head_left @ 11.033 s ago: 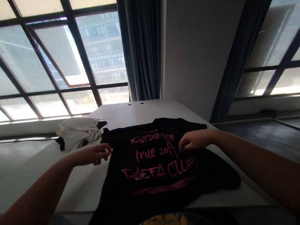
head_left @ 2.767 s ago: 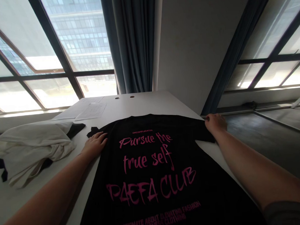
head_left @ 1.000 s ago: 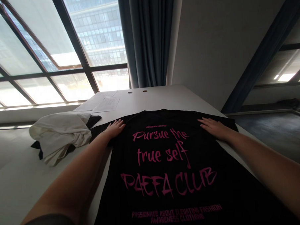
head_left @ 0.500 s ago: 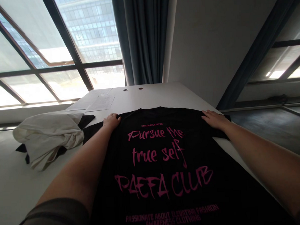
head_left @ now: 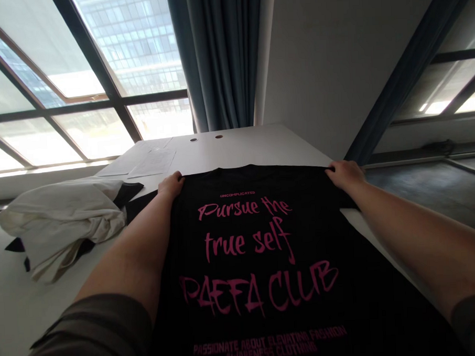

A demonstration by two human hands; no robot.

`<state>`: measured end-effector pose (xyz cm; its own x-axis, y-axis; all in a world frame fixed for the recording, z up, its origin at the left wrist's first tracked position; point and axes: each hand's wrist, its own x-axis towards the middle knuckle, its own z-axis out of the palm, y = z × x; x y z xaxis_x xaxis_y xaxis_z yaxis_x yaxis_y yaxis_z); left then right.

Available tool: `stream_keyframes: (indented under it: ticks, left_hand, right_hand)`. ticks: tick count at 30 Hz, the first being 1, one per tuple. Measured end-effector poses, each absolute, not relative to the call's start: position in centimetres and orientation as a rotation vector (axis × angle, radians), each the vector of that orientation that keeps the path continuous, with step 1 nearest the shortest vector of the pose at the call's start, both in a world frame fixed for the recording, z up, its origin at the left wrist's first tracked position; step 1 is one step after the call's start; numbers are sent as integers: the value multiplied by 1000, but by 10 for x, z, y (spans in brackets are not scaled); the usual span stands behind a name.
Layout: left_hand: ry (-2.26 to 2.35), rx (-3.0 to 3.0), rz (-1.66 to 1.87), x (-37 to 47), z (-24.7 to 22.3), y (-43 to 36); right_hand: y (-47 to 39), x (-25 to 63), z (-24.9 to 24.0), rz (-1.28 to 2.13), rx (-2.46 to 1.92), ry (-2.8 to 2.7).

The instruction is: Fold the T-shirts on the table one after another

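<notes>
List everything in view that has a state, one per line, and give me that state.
Black T-shirt: spread out, lettering facing up, held at both shoulders
Left hand: closed on one shoulder of the shirt
Right hand: closed on the other shoulder
White-and-black garment: crumpled in a heap
Papers: lying flat
Window pane: tilted open
Blue curtain beyond the table: gathered, hanging in folds
</notes>
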<state>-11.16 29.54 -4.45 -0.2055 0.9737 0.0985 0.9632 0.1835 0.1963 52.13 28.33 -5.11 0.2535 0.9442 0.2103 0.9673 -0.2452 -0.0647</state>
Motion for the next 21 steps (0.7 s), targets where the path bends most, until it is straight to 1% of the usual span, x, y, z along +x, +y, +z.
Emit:
stream_keyframes:
  ticks: [7,10,15,18,21]
  left_hand:
    - [2378,1893,475,-124,-49,325]
    - [2406,1881,479,-125,-50,331]
    - [2480,2126,466,-115,-42,322]
    - [2310,2443,382,-91,-34,315]
    - [2010,2551,221,-53,-32,315]
  right_hand:
    - [304,519,-47,-180,-2343,-1759]
    - [306,519,-47,-197,-2305,-1791]
    - [304,525,-49,-305,-2168,-1835]
    - [305,525,-51,-412,-2053,-1934]
    - [311,522,-55,-337,-1836,-2208]
